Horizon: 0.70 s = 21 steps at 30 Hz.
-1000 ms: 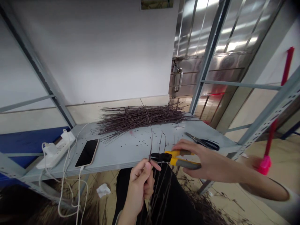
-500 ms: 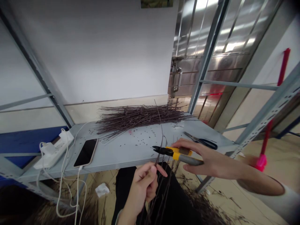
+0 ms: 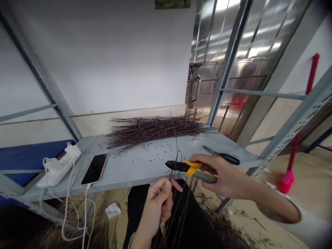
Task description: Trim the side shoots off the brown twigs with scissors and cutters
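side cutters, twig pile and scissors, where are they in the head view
Yellow-handled side cutters (image 3: 191,171), head view, on the yellow handle
Pile of twigs (image 3: 153,129), head view, on the middle of the pile
Black-handled scissors (image 3: 230,160), head view, on the black finger loops

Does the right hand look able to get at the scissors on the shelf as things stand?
Probably yes: the scissors lie just past the right hand, nothing between them, though its fingers are closed around the yellow-handled cutting pliers.

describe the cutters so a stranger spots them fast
At the front edge of the grey metal shelf, find the right hand. It grips side cutters with yellow-and-grey handles and black jaws. Unlike the black-handled scissors lying on the shelf, they are held up.
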{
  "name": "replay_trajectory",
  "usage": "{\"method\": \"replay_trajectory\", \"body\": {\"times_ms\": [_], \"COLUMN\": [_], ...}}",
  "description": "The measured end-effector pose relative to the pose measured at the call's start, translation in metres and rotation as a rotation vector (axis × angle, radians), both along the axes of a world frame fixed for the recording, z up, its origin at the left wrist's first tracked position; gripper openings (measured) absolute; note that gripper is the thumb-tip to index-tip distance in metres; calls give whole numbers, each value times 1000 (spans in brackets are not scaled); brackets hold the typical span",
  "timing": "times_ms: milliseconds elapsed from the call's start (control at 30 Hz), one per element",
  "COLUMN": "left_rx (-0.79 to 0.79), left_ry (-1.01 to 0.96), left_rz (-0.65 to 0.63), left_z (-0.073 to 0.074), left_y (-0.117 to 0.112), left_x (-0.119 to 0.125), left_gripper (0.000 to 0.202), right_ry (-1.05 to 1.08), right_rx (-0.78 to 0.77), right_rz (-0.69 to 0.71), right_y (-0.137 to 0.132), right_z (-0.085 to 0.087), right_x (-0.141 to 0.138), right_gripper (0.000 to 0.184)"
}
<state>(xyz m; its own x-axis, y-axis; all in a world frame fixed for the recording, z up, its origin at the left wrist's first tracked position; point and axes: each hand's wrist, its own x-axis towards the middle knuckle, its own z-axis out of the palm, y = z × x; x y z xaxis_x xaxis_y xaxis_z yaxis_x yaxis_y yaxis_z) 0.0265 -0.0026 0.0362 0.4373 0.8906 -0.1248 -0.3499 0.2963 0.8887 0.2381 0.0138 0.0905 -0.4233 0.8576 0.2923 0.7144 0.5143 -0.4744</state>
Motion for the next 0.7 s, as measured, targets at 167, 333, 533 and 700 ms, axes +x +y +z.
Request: {"method": "replay_trajectory", "body": {"times_ms": [167,333,533,700], "left_rx": [-95,-191,-190,-121], "left_ry": [6,-9,-32,14], "left_rz": [90,135,166,172], "left_z": [5,9,5,3], "left_y": [-5,-11,-10,-4], "left_x": [8,16,19,15], "left_gripper": [46,48,46,45], "right_ry": [-128,-338,-406,-221], "right_rx": [332,638,650,381], "right_rz": [-120,-282,-301,-261], "right_y": [2,9,16,11], "right_z": [-26,-49,-54,-47], "right_x": [-6,-12,-14,-18], "right_gripper": [37,32,33,34]}}
